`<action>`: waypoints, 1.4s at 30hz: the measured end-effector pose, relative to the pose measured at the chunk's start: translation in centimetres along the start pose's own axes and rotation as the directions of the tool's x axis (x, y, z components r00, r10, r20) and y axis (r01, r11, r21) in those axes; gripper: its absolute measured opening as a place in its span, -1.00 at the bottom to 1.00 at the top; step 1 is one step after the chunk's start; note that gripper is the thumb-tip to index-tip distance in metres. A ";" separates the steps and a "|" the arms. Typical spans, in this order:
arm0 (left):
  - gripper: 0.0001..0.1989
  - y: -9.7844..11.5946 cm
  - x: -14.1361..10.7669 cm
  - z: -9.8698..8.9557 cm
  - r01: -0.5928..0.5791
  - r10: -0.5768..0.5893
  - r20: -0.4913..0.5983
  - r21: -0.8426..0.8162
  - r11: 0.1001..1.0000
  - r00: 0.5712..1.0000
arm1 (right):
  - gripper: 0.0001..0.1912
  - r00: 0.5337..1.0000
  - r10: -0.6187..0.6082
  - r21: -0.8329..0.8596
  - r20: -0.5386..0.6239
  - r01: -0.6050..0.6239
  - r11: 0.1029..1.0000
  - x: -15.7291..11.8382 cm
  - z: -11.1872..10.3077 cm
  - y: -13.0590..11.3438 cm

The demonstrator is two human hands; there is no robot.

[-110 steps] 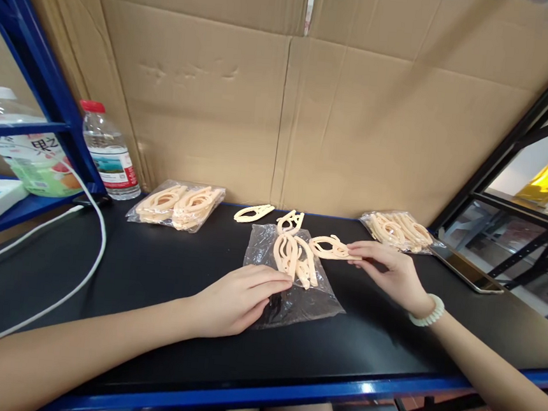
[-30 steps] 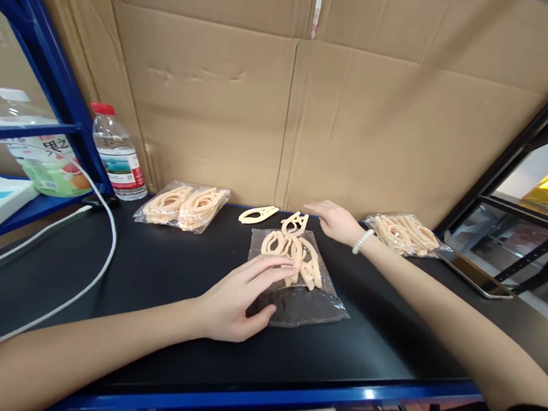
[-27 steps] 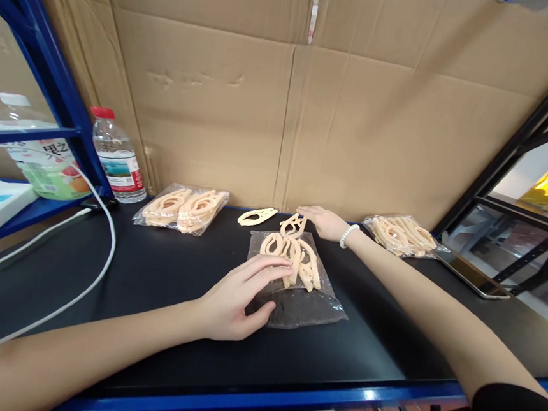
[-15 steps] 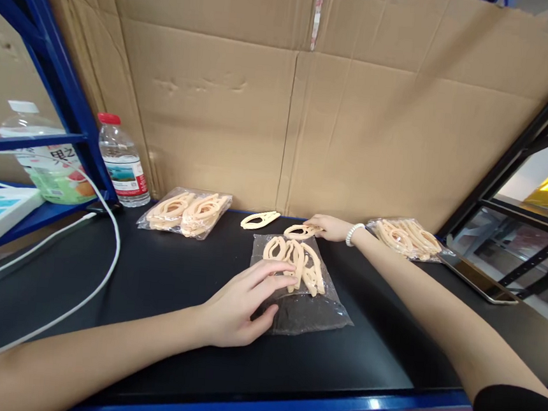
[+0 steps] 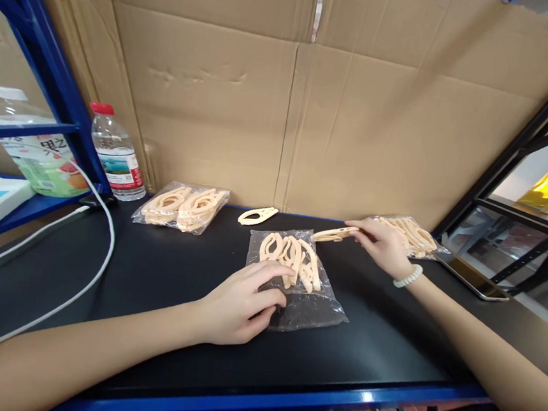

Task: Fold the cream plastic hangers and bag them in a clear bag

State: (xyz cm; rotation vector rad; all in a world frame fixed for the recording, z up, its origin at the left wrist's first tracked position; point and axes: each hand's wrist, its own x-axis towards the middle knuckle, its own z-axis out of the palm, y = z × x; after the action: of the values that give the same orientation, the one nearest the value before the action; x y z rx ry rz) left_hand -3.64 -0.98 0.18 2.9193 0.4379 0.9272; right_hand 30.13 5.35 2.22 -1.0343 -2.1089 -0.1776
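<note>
My right hand (image 5: 380,243) pinches one end of a cream plastic folding hanger (image 5: 333,234), raised just beyond the upper right corner of a clear bag. My left hand (image 5: 246,302) rests with its fingers apart on the left side of that clear bag (image 5: 306,310), which lies at the middle of the black table. Several cream hangers (image 5: 291,258) are inside the bag or on it; which cannot be made out. Behind them, near the cardboard, lies a single loose hanger (image 5: 258,215).
Filled bags of hangers lie at the back left (image 5: 182,207) and back right (image 5: 408,235). A phone-like device (image 5: 472,277) is on the right. On the left are a red-capped bottle (image 5: 117,163), a larger bottle (image 5: 42,160) and a white cable (image 5: 107,242). Cardboard (image 5: 215,111) stands behind.
My right hand has moved right and a little nearer, lifting and turning the hanger it holds. My left hand stays on the bag, its fingers slightly more bent.
</note>
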 end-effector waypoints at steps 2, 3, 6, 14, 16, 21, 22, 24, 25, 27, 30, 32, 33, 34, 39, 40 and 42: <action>-0.78 -0.1 -0.1 0.1 0.003 -0.003 0.002 0.025 1.000 1.000 | -0.81 0.988 0.066 0.071 -0.140 -0.056 0.996 -0.5 -1.6 -2.3; -0.78 -0.1 -0.1 0.1 0.007 -0.007 0.001 0.039 0.999 1.000 | -0.83 0.980 0.079 0.116 -0.181 -0.058 0.992 -0.8 -2.4 -3.6; -0.75 -0.1 -0.1 0.2 0.022 -0.022 0.003 0.075 0.997 1.000 | -0.87 0.963 0.076 0.114 -0.260 -0.048 0.992 -1.8 -4.7 -8.4; -0.48 -0.1 0.0 0.3 0.022 -0.022 -0.003 0.084 0.996 1.000 | -0.80 0.945 -0.324 -0.057 0.042 0.326 0.944 -5.2 -5.8 -17.5; -0.45 -0.1 0.0 0.3 0.025 -0.025 -0.007 0.074 0.997 1.000 | -0.68 0.870 -0.485 -0.128 0.090 0.493 0.861 -5.3 -4.6 -18.0; -0.38 0.1 0.1 0.1 0.052 -0.051 -0.015 0.074 0.996 0.999 | -0.63 0.756 -0.605 -0.236 0.249 0.653 0.720 -4.0 -1.0 -17.8; -0.38 0.1 0.2 0.0 0.054 -0.053 -0.019 0.078 0.995 0.998 | -0.65 0.758 -0.594 -0.262 0.269 0.651 0.713 -3.7 -0.3 -17.6; -0.38 0.2 0.2 0.0 0.047 -0.044 -0.032 0.085 0.995 0.999 | -0.68 0.775 -0.552 -0.331 0.308 0.632 0.701 -3.1 1.1 -17.1; -0.38 0.2 0.1 0.0 0.041 -0.038 -0.038 0.088 0.995 0.999 | -0.69 0.786 -0.529 -0.369 0.320 0.617 0.695 -2.9 1.7 -16.7; -0.39 0.1 0.1 0.1 0.032 -0.028 -0.050 0.091 0.995 0.998 | -0.71 0.812 -0.474 -0.434 0.340 0.583 0.687 -2.4 3.0 -15.8; -0.39 0.1 0.0 0.2 0.024 -0.019 -0.054 0.088 0.996 0.998 | -0.75 0.828 -0.429 -0.487 0.361 0.560 0.670 -1.8 4.2 -14.6; -0.40 0.1 0.0 0.2 0.015 -0.010 -0.054 0.085 0.996 0.999 | -0.75 0.822 -0.430 -0.512 0.374 0.570 0.643 -1.5 4.4 -14.2; -0.41 0.1 0.0 0.2 0.011 -0.007 -0.048 0.084 0.996 0.999 | -0.75 0.821 -0.425 -0.527 0.380 0.570 0.630 -1.5 4.4 -14.1; -0.42 0.1 0.0 0.2 0.009 -0.005 -0.042 0.085 0.996 0.999 | -0.75 0.828 -0.408 -0.544 0.385 0.561 0.624 -1.4 4.3 -14.1; -0.48 0.2 0.1 0.1 0.026 -0.024 -0.026 0.091 0.995 0.999 | -0.76 0.847 -0.411 -0.448 0.337 0.529 0.721 -0.9 2.9 -14.5; -0.49 0.3 0.2 0.1 0.028 -0.026 -0.026 0.090 0.996 0.999 | -0.75 0.852 -0.427 -0.372 0.302 0.518 0.770 -0.6 2.4 -14.5; -0.51 0.3 0.2 0.0 0.028 -0.027 -0.016 0.079 0.996 1.000 | -0.69 0.893 -0.402 -0.212 0.202 0.441 0.872 0.3 1.6 -13.9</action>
State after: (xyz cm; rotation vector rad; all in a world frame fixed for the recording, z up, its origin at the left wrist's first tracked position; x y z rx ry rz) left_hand -3.39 -1.21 0.34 2.9708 0.5261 0.9494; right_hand 19.04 -2.95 4.02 -0.7237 -2.4809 -0.6165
